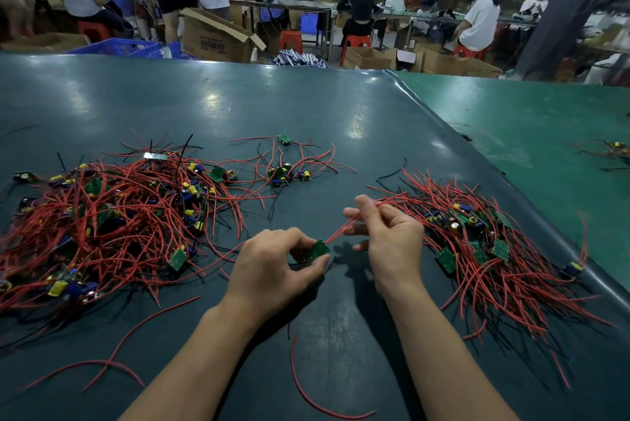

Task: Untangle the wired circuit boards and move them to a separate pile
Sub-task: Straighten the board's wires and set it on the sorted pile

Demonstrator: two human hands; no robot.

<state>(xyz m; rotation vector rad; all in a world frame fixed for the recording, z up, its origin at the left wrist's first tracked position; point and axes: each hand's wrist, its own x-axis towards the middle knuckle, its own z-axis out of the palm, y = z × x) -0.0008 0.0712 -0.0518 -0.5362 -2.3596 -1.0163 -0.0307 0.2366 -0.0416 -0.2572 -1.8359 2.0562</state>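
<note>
Where the smooth dark teal tabletop (324, 120) spreads widest, a dense tangled heap of thin red wires and small green circuit boards (112, 219) is seen at the left, studded with yellow and blue cylindrical parts. A smaller loose cluster (286, 172) lies beyond the middle. A flat green rectangular circuit board (316, 251) is pinched between the thumb and fingers of the left hand (272, 267); its glossy red wires (339, 231) are drawn taut and gripped by the closed right hand (388, 233). At the right, a fanned pile of wired boards (491, 250) is spread.
</note>
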